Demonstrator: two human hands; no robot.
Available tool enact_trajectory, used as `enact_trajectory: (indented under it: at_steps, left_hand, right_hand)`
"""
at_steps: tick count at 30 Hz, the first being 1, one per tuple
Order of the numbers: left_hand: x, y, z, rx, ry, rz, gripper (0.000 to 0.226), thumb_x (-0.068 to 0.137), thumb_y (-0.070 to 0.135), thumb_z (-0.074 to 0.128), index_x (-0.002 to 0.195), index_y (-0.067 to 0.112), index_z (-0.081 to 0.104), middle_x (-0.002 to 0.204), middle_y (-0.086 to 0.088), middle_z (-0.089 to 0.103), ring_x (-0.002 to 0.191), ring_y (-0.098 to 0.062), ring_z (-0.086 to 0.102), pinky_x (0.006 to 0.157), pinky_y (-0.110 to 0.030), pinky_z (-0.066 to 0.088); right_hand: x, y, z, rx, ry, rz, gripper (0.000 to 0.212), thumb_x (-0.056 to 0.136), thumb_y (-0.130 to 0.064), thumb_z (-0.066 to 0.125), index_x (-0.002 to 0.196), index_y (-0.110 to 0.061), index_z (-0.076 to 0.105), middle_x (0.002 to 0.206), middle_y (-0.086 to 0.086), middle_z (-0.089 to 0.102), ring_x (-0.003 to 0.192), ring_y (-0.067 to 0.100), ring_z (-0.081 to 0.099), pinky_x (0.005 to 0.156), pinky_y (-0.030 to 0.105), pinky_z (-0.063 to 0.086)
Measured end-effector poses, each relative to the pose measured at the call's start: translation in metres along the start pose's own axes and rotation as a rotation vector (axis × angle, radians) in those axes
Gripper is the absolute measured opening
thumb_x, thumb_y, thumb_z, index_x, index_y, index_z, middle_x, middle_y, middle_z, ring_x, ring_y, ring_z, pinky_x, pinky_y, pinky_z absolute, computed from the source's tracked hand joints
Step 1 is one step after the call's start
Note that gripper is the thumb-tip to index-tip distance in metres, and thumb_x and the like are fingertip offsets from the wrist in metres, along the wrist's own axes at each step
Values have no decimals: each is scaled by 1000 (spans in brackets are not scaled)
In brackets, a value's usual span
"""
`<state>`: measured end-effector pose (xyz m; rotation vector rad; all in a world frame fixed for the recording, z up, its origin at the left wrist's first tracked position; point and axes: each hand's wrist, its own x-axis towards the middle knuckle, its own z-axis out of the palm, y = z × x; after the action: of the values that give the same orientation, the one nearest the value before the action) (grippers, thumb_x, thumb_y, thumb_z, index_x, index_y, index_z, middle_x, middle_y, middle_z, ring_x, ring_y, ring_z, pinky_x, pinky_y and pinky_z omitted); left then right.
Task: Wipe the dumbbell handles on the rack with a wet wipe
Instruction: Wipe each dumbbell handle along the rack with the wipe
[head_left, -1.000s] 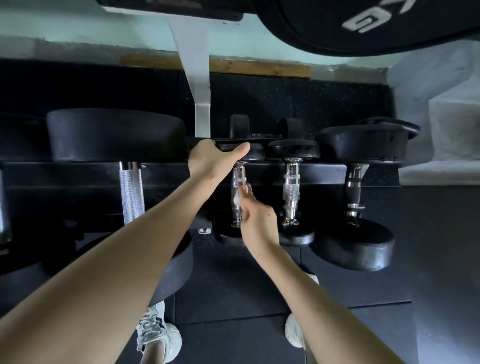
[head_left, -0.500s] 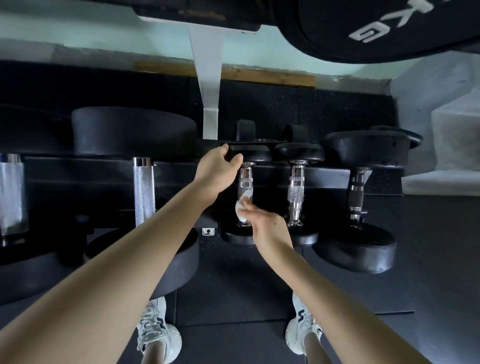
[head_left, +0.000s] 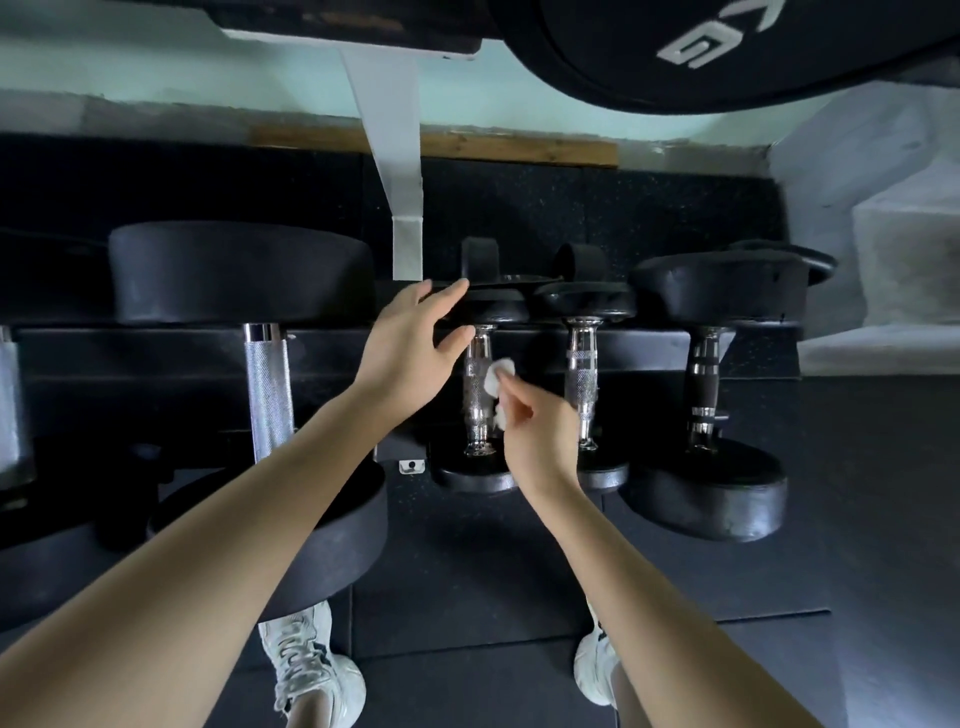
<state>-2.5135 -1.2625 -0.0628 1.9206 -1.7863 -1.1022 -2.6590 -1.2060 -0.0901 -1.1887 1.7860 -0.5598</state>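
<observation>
Several black dumbbells lie across a low black rack (head_left: 649, 348), chrome handles pointing toward me. My right hand (head_left: 537, 434) pinches a small white wet wipe (head_left: 497, 371) just to the right of the chrome handle (head_left: 478, 395) of a small dumbbell in the middle. My left hand (head_left: 410, 348) hovers open over that dumbbell's far head (head_left: 493, 306), fingers spread, thumb near the top of the handle. To the right are another chrome handle (head_left: 583, 379) and a dark handle (head_left: 704, 384). A thick knurled handle (head_left: 267, 389) lies to the left.
A large black weight plate (head_left: 727, 52) hangs overhead at the top right. A white rack upright (head_left: 400, 182) rises behind my left hand. Black rubber flooring (head_left: 467, 597) spreads below, where my two white shoes (head_left: 311, 675) stand. A pale concrete step (head_left: 904, 260) is at the right.
My left hand has let go of the small dumbbell's far head and opened its fingers. My right hand has drawn the wipe off the handle, slightly to the right.
</observation>
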Motion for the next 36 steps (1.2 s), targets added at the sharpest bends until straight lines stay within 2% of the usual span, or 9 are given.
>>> enact_trajectory:
  at_steps: [2,4,10,15,19,23,29,33,36]
  left_hand:
    - [5,-1,0,72,40,154,44,95,23,53,138,24,46,147,-12,37,138,-24,31,106,-21,18]
    - [11,-2,2,106,31,262,42,94,17,55,135,20,50,140,-13,45,132,-26,38,101,-15,19]
    - [22,-21,5,188,-7,364,47,90,0,54,132,21,54,125,-10,55,114,-27,50,92,-22,33]
    - [24,-24,3,191,-30,326,59,88,-10,46,135,26,50,129,-7,52,116,-23,46,93,-18,29]
    - [22,-20,5,205,-32,310,68,84,-15,45,136,28,47,131,-4,49,115,-21,43,88,-11,26]
    - [20,-16,6,208,-23,286,72,82,-16,42,138,29,45,133,-4,46,119,-22,40,91,-15,27]
    - [20,-10,-2,181,-88,223,80,78,-21,39,138,31,44,131,0,45,116,-16,37,84,-11,25]
    - [20,3,-12,169,-189,202,79,80,-20,36,141,30,40,144,1,38,131,-18,34,91,-15,30]
    - [5,15,-25,102,-183,136,71,83,-18,35,142,23,41,152,0,30,140,-19,28,107,-21,28]
  right_hand:
    - [20,-15,3,66,10,55,29,100,-23,45,124,-14,60,102,1,70,78,7,62,67,19,46]
    - [32,-22,16,174,-77,138,39,97,-23,52,135,-15,50,127,-3,61,108,6,60,88,15,46]
    - [22,3,26,-18,-96,110,15,93,-29,57,102,-18,59,75,-13,59,65,-2,53,58,14,38]
    - [-3,15,20,-145,-103,34,19,94,-14,54,113,-15,59,82,-9,58,75,1,51,61,1,36]
    - [-4,11,11,-170,-104,-12,20,97,-9,42,97,-18,59,68,-10,50,58,4,44,56,13,37]
    - [23,-10,14,36,-101,129,38,102,-18,37,139,-20,45,96,3,67,83,19,64,67,24,51]
    - [-4,8,9,-151,-178,110,24,96,-5,34,104,1,56,95,20,64,74,20,56,64,32,45]
    - [-13,-9,-12,45,-217,186,24,98,-3,36,112,5,53,107,24,59,100,31,64,85,43,54]
    - [-29,-29,-20,167,-199,211,31,100,-10,40,128,-5,52,121,9,61,113,25,59,97,40,51]
